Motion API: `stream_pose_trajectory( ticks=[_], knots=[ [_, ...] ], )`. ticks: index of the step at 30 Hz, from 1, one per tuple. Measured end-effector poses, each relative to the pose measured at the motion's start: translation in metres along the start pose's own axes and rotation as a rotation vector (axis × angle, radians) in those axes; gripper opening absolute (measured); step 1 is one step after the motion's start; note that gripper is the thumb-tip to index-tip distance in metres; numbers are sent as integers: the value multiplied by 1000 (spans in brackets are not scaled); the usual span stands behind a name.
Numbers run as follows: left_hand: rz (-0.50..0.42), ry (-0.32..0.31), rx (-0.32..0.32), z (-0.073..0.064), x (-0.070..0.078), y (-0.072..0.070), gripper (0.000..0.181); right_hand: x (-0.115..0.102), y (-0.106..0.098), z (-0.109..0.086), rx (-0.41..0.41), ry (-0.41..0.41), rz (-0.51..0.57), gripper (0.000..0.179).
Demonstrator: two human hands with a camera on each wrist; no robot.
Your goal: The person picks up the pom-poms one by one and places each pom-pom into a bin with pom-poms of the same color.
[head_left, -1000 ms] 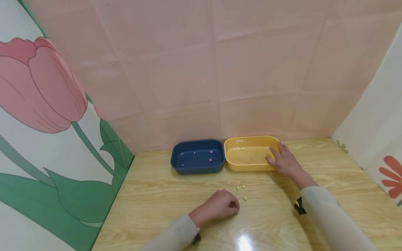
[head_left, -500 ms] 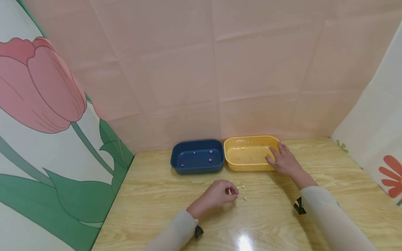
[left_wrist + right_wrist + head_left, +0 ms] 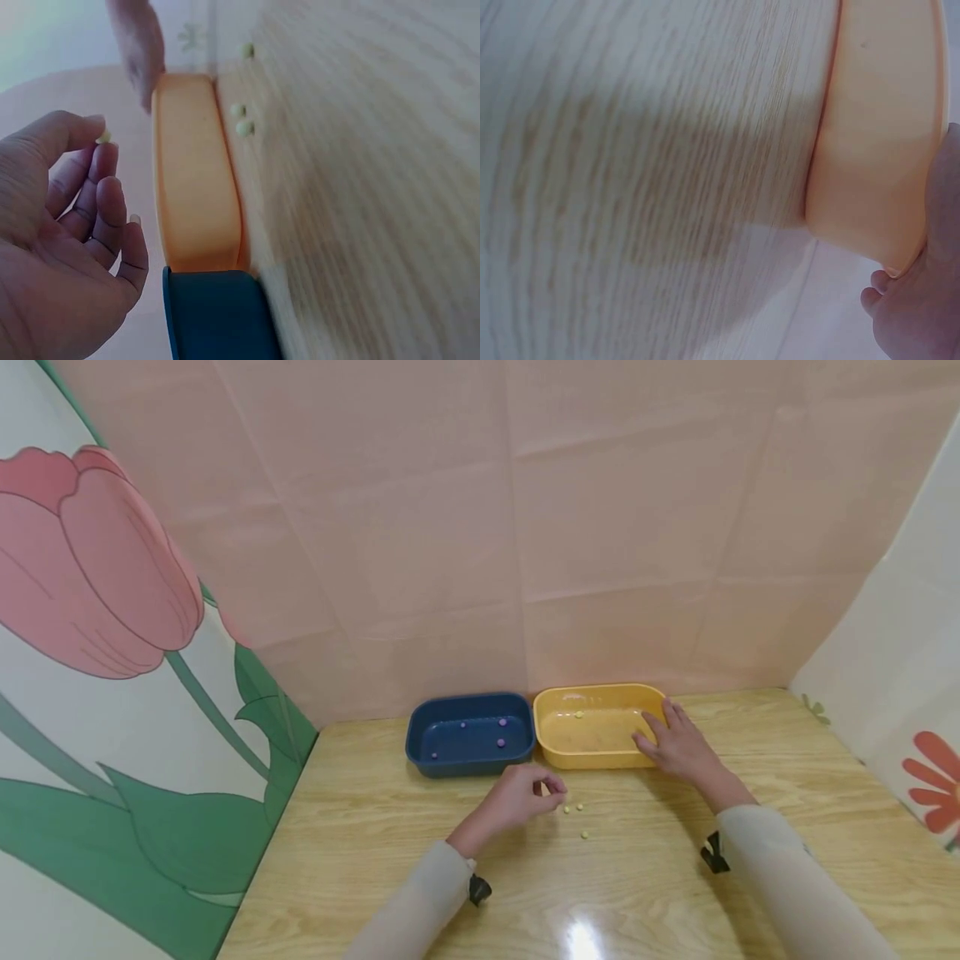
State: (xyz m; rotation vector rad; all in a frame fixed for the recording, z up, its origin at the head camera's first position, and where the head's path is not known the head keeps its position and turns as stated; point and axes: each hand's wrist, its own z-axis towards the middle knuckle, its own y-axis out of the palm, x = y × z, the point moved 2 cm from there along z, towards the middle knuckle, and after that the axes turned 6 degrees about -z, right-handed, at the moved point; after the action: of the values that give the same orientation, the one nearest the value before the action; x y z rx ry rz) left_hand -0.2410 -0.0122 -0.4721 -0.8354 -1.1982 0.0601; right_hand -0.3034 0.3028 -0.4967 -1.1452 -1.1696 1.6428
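Note:
Between thumb and index finger my left hand (image 3: 517,795) pinches a small pale yellow bead (image 3: 103,138), seen in the left wrist view. That hand is above the table, just in front of the blue tray (image 3: 468,768). My right hand (image 3: 681,745) holds the right end of the yellow tray (image 3: 592,761), its thumb side over the inside and other fingertips around the outer corner. One yellow bead (image 3: 578,715) lies inside this tray. Three loose yellow beads (image 3: 585,835) lie on the wooden table in front of it.
Several purple beads (image 3: 501,742) lie in the blue tray, which stands right beside the yellow one. Both trays stand at the back of the table (image 3: 360,860), close to a pink backdrop (image 3: 420,568). Printed flower panels rise on both sides.
My left hand has moved up from the table, away from me toward the trays, and its thumb and index finger now show pinched together. The right hand stays on the yellow tray.

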Motion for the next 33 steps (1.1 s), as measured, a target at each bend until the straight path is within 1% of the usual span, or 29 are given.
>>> stream_pose_trajectory(
  ticks=[3, 8, 12, 19, 26, 29, 33],
  knots=[
    [9, 24, 19, 6, 1, -2, 4, -1, -1, 0, 6, -2, -1, 66],
    [19, 41, 35, 15, 1, -2, 4, -1, 1, 0, -1, 1, 3, 68],
    [13, 23, 39, 21, 1, -2, 3, 0, 2, 0, -8, 5, 4, 69],
    [-18, -24, 38, 33, 6, -6, 4, -1, 0, -1, 16, 6, 10, 67],
    [-31, -21, 48, 47, 10, -10, 5, 0, 3, -2, 11, 5, -3, 67],
    [-28, -24, 56, 55, 10, -12, 7, 0, 2, -2, 18, -9, -21, 65],
    [-25, -31, 78, 66, 6, -13, 9, -1, 0, -2, 21, -12, -14, 66]
  ],
)
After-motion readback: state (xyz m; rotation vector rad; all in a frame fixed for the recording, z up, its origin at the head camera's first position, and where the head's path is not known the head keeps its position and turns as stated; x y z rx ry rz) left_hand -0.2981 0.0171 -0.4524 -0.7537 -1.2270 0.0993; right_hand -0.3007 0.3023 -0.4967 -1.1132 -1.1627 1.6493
